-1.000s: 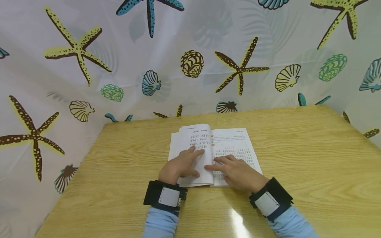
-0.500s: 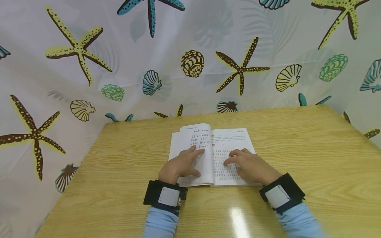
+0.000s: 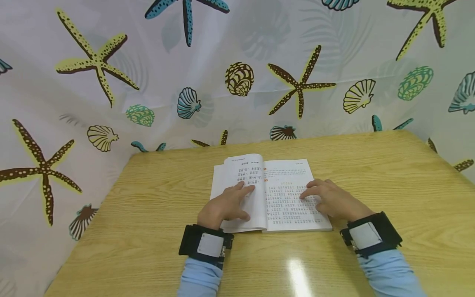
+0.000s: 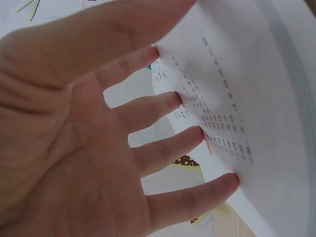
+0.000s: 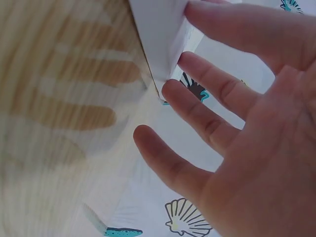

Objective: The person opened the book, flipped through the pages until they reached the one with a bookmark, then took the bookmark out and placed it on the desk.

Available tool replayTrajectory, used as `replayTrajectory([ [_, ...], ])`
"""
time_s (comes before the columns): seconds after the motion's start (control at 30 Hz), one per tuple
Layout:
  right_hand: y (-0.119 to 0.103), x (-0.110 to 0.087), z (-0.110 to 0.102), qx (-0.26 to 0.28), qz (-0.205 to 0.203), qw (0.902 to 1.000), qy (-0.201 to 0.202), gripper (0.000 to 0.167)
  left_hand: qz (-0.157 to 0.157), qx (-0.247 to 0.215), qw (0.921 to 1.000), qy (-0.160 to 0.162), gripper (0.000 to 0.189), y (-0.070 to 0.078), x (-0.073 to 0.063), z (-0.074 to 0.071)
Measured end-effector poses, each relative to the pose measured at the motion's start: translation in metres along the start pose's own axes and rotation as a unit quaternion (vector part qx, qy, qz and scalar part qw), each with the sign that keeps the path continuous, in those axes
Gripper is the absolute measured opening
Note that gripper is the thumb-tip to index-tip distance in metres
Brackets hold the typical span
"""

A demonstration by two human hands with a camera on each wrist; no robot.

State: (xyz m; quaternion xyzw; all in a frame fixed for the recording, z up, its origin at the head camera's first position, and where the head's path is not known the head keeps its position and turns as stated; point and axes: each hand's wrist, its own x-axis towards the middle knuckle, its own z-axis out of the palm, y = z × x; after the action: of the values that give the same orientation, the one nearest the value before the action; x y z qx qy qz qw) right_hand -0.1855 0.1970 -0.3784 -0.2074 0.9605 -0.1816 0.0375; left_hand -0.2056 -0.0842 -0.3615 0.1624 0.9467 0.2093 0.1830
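An open book (image 3: 285, 198) with printed pages lies on the table, its left leaf bulging a little near the spine. My left hand (image 3: 225, 206) rests on the left page with fingers spread; in the left wrist view the straight fingertips press on the printed page (image 4: 222, 98). Over the right edge of the right page is my right hand (image 3: 335, 200), fingers extended and holding nothing. In the right wrist view the right hand's fingers (image 5: 202, 113) are apart, with some fingertips at the book's edge (image 5: 155, 44) and the little finger beyond it.
The wooden table (image 3: 156, 194) reaches out on both sides of the book. Behind it hangs a white cloth (image 3: 208, 62) printed with starfish and shells. Each wrist carries a black strap (image 3: 375, 235) with a pale plate.
My right hand has slid rightward across the right page, from near the spine to the outer edge, uncovering the print. My left hand has stayed in place on the left page.
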Motion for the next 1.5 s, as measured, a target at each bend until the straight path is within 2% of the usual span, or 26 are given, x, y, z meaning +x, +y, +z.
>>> replayTrajectory([
  [0.33,-0.0002,-0.0004,0.0019,0.007,0.016,0.9998,0.002,0.047,-0.007,-0.007,1.0000,-0.001,0.084,0.0012,-0.0002,0.0002],
  [0.53,0.0035,-0.0027,0.0010,0.028,0.097,0.9946,-0.024,0.066,-0.010,-0.007,0.9999,0.000,0.084,0.0015,-0.0004,0.0001],
  [0.67,0.0080,-0.0036,-0.0029,0.038,0.121,0.9910,-0.044,0.064,-0.009,-0.005,0.9999,-0.003,0.083,0.0015,0.0000,-0.0001],
  [0.8,0.0096,-0.0028,-0.0046,0.038,0.110,0.9916,-0.055,0.054,-0.009,-0.002,0.9999,-0.003,0.084,0.0011,0.0000,-0.0005],
  [1.07,0.0069,-0.0023,-0.0015,0.031,0.094,0.9938,-0.050,0.045,-0.008,-0.010,0.9999,-0.005,0.083,0.0002,-0.0011,-0.0010],
  [1.23,0.0026,-0.0026,-0.0018,0.003,0.100,0.9938,-0.050,0.047,-0.004,-0.008,1.0000,-0.004,0.083,-0.0006,-0.0003,-0.0004],
  [1.5,-0.0002,-0.0017,-0.0009,-0.049,0.094,0.9943,-0.012,0.050,-0.003,-0.008,1.0000,-0.003,0.084,-0.0009,0.0004,-0.0003],
])
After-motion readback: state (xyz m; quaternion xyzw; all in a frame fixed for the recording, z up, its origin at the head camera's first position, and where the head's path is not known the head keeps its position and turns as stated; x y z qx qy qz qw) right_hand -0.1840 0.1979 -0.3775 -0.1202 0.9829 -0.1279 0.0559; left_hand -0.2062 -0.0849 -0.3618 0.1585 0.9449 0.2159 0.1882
